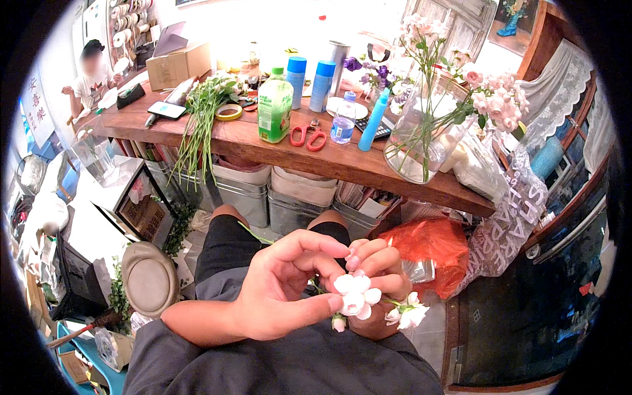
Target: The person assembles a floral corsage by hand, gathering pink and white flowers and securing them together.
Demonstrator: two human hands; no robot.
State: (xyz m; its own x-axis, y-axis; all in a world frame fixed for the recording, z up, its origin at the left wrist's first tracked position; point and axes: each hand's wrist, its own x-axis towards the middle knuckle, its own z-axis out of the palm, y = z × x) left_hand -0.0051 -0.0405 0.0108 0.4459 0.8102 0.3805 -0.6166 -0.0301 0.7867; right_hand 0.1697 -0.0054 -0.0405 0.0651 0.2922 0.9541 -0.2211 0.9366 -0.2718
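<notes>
Left fingers (309,245) and right fingers (370,255)—curled nearly closed—hold round-petalled white roses (355,289).

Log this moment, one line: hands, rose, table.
left hand: thumb at pale rose bloom | right hand: curled behind bloom, grip hidden | wooden table: red-handled scissors

White capitals on clear plastic bag (510,227), dark characters on white banner (38,113), printed label (266,120) on green bottle (279,89)

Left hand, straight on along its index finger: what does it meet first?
Most likely the curled fingers of the right hand, just beyond the left hand's index fingertip. Whether they already touch is unclear; the white bloom sits lower, by the left thumb.
</notes>
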